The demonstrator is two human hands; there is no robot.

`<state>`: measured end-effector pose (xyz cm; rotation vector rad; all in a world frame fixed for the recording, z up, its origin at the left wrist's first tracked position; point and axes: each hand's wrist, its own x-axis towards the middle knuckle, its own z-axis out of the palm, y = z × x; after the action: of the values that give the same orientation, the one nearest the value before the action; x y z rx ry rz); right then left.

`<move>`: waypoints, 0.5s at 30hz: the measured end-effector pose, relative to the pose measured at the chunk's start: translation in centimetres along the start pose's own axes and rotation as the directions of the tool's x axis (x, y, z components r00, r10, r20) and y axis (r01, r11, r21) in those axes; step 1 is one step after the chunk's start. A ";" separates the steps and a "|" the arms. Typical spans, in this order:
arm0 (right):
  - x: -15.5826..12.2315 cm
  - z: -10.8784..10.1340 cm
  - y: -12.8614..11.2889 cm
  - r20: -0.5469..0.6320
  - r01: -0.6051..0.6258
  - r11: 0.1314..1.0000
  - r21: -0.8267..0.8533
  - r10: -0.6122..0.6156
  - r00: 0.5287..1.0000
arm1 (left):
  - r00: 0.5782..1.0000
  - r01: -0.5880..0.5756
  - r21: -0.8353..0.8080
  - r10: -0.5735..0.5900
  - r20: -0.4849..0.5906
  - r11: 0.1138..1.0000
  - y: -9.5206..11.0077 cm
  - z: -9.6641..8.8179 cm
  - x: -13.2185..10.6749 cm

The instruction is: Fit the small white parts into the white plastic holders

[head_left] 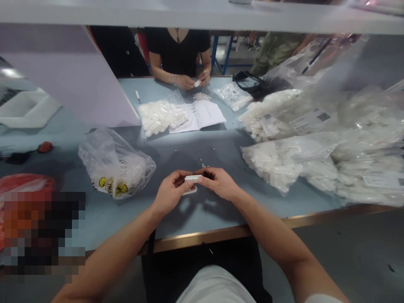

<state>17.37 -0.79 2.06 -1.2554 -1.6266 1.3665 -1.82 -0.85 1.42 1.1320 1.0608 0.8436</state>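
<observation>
White piece [193, 178], its long axis running left-right.

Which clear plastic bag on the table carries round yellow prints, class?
The clear bag to the left of the person's left hand. The other clear bags, farther back or rightward, show no yellow.

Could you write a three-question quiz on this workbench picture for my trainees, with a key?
1. True or false: the left hand and right hand both touch the white part.
2. Where is the clear bag with yellow print? A) right of both hands B) left of both hands C) between them
3. Fill in: across the table, a co-worker holds a small ____ piece.

Key: 1 true; 2 B; 3 white.
</observation>
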 end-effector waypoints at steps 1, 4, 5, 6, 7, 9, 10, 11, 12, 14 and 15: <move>0.0 0.0 0.0 -0.005 0.002 1.000 -0.016 -0.002 1.000 | 1.000 0.003 -0.002 -0.003 0.010 1.000 0.0 0.0 0.0; 0.1 0.2 0.1 -0.024 0.004 0.997 -0.081 -0.006 1.000 | 1.000 0.006 0.007 -0.006 0.030 1.000 0.0 0.0 0.0; 0.0 0.3 0.1 -0.028 0.007 0.995 -0.102 -0.009 1.000 | 0.999 0.005 0.020 -0.005 0.032 1.000 0.0 0.0 -0.1; 0.0 0.3 0.1 -0.028 0.012 0.993 -0.120 -0.016 0.999 | 0.999 0.002 0.034 -0.003 0.031 0.999 0.1 0.0 -0.1; 0.0 0.4 0.1 -0.026 0.020 0.991 -0.135 -0.023 0.999 | 1.000 -0.002 0.048 0.000 0.031 0.999 0.1 0.0 -0.2; -0.1 0.5 0.1 -0.028 0.028 0.989 -0.146 -0.032 0.999 | 0.999 -0.012 0.074 0.009 0.035 0.997 0.1 -0.1 -0.3; -0.1 0.5 0.0 -0.031 0.027 0.990 -0.139 -0.031 0.999 | 0.999 -0.019 0.087 0.015 0.040 0.996 0.1 -0.1 -0.3; -0.1 0.5 0.0 -0.032 0.023 0.992 -0.122 -0.027 0.999 | 0.999 -0.031 0.107 0.025 0.048 0.994 0.1 -0.2 -0.4; -0.1 0.5 0.0 -0.031 0.017 0.995 -0.097 -0.020 0.999 | 0.998 -0.050 0.139 0.043 0.053 0.989 0.0 -0.2 -0.4; 0.0 0.4 0.0 -0.027 0.003 0.999 -0.043 -0.004 1.000 | 0.993 -0.115 0.238 0.105 0.053 0.965 -0.2 -0.3 -0.4; 0.0 0.4 0.0 -0.022 -0.003 1.000 -0.022 0.003 1.000 | 0.988 -0.154 0.302 0.145 0.050 0.941 -0.3 -0.4 -0.3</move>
<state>16.98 -0.94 1.98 -1.2816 -1.6296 1.3356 -2.28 -1.13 1.18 1.4967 1.1186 0.7965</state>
